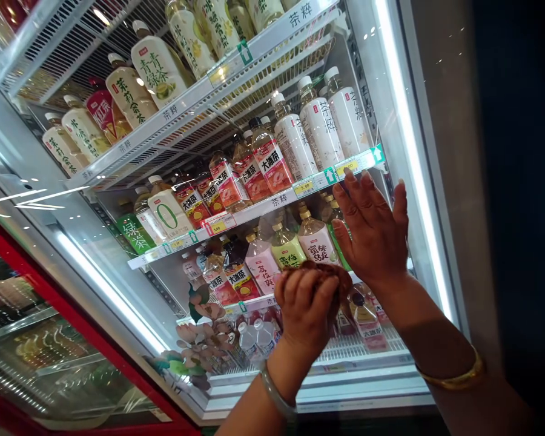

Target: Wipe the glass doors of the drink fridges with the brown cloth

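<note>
Left hand (305, 306): fingers curled tight around brown cloth (340, 280), pressed to glass door (118, 266) low center. Right hand (372, 233): fingers spread flat, palm on glass, holding nothing. Behind: shelved drink bottles (272, 157).

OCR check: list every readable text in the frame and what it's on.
"茶粹": shelf rail.
"大冰茶": red-label bottle.
"绿茶": green bottle.
"蜜桃乌龙": pink-label bottle.
"3.00": price tag.
Other bottle labels and price tags: too small or blurred to read.

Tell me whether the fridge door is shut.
Shut: the right hand presses flat on the glass door, with reflections streaking over the bottles behind.
</note>
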Motion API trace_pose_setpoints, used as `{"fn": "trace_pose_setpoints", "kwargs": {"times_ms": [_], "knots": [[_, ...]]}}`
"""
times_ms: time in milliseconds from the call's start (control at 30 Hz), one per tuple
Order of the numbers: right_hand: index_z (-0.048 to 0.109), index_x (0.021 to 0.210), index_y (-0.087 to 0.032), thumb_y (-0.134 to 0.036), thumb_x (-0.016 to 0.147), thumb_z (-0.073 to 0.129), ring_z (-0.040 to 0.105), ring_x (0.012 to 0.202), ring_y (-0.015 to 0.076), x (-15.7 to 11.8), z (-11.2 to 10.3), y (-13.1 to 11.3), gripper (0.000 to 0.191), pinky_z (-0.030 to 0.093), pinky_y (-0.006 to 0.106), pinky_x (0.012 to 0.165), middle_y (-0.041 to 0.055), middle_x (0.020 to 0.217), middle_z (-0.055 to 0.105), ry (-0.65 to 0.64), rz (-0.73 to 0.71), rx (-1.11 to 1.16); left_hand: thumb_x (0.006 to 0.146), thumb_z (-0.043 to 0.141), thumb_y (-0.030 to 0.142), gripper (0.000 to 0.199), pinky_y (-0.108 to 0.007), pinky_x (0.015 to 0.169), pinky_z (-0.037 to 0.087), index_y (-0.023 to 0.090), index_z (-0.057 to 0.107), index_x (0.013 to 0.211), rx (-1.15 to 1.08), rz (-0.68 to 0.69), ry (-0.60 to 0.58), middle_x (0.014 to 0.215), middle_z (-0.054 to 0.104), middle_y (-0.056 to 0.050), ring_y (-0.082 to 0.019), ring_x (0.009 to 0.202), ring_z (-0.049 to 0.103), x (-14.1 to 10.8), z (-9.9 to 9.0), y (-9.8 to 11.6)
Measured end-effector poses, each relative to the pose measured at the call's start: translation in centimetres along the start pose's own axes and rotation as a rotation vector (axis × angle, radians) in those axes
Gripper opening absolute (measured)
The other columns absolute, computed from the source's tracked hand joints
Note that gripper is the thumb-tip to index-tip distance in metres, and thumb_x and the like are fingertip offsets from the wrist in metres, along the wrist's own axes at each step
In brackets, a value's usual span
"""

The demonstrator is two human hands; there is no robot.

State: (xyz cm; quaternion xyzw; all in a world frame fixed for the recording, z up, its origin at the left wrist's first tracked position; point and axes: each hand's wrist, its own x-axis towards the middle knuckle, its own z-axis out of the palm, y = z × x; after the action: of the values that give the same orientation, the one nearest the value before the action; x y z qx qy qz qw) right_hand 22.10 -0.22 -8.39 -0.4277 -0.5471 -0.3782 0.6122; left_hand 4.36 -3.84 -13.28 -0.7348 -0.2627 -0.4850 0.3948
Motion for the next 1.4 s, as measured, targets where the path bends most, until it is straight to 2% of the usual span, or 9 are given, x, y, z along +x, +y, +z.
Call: {"fn": "trace_pose_setpoints", "kwargs": {"times_ms": [233,333,500,567,867,967,1233,1300,1400], "knots": [[0.02,0.165,-0.034,-0.035,0.103,0.05,0.036,0.156,0.0258,0.0,-0.1,-0.1,0.069,0.015,0.065,0.132,0.004,0.166,0.041,-0.014,0.002,0.007,0.089,0.07,0.033,0.031,-0.047,0.115,0.033,0.025,0.068,0.119,0.087,-0.254,0.24,0.124,0.066,-0.009,-0.028,0.125,0.057,11.9,0.1,-4.0],[0.02,0.165,-0.035,-0.035,0.104,0.047,0.037,0.156,0.0264,0.1,-0.1,-0.1,0.067,0.015,0.066,0.131,0.0038,0.166,0.04,-0.022,0.007,0.016,0.089,0.071,0.032,0.032,-0.048,0.115,0.035,0.024,0.068,0.12,0.102,-0.167,0.232,0.123,0.066,-0.011,-0.03,0.124,0.056,10.2,0.7,-2.7],[0.012,0.166,-0.038,-0.035,0.104,0.049,0.033,0.158,0.0244,0.1,0.0,0.0,0.072,0.012,0.064,0.133,0.0018,0.167,0.039,-0.038,0.021,0.038,0.088,0.075,0.027,0.024,-0.045,0.111,0.04,0.025,0.07,0.111,0.05,-0.082,0.125,0.11,0.07,-0.009,-0.026,0.115,0.061,3.0,1.0,0.1],[0.012,0.166,-0.038,-0.035,0.104,0.05,0.033,0.158,0.0237,0.1,0.0,0.0,0.073,0.012,0.063,0.133,0.0017,0.166,0.04,-0.034,0.017,0.028,0.087,0.078,0.027,0.023,-0.044,0.111,0.041,0.027,0.071,0.109,0.039,-0.037,0.102,0.107,0.071,-0.008,-0.025,0.112,0.062,2.7,0.8,-0.2],[0.02,0.165,-0.033,-0.034,0.103,0.051,0.032,0.158,0.0236,0.1,-0.2,-0.1,0.07,0.012,0.062,0.133,0.0035,0.166,0.041,-0.008,-0.003,-0.004,0.091,0.068,0.033,0.032,-0.046,0.117,0.033,0.025,0.069,0.121,0.076,-0.154,0.234,0.128,0.066,-0.009,-0.028,0.128,0.054,14.9,1.4,-3.7],[0.022,0.165,-0.033,-0.033,0.104,0.047,0.033,0.158,0.0243,0.1,-0.2,-0.2,0.066,0.013,0.062,0.133,0.0035,0.167,0.04,-0.022,-0.001,-0.021,0.092,0.07,0.036,0.028,-0.045,0.117,0.035,0.025,0.07,0.119,0.062,-0.094,0.231,0.122,0.068,-0.009,-0.028,0.125,0.056,12.9,1.9,-2.3],[0.025,0.164,-0.029,-0.033,0.105,0.048,0.028,0.16,0.0186,0.2,-0.4,-0.1,0.064,0.006,0.053,0.136,0.0032,0.167,0.039,-0.043,-0.008,-0.037,0.089,0.077,0.028,0.02,-0.046,0.113,0.039,0.025,0.071,0.108,0.011,-0.029,0.025,0.106,0.072,-0.008,-0.026,0.112,0.06,-0.6,0.6,0.4],[0.023,0.165,-0.03,-0.033,0.105,0.047,0.028,0.159,0.0186,0.1,-0.3,-0.1,0.065,0.007,0.055,0.135,0.0024,0.167,0.039,-0.046,0.002,-0.038,0.088,0.078,0.026,0.02,-0.045,0.113,0.038,0.026,0.072,0.106,0.0,0.031,-0.002,0.104,0.073,-0.006,-0.025,0.111,0.061,-0.5,0.1,-0.4],[0.024,0.164,-0.032,-0.035,0.105,0.044,0.029,0.159,0.0205,0.1,-0.2,-0.1,0.062,0.01,0.059,0.134,0.0014,0.167,0.037,-0.086,0.023,-0.044,0.085,0.08,0.026,0.025,-0.043,0.109,0.041,0.027,0.071,0.109,0.034,0.012,0.078,0.107,0.072,-0.006,-0.025,0.112,0.062,3.7,-0.3,-2.3]]}}
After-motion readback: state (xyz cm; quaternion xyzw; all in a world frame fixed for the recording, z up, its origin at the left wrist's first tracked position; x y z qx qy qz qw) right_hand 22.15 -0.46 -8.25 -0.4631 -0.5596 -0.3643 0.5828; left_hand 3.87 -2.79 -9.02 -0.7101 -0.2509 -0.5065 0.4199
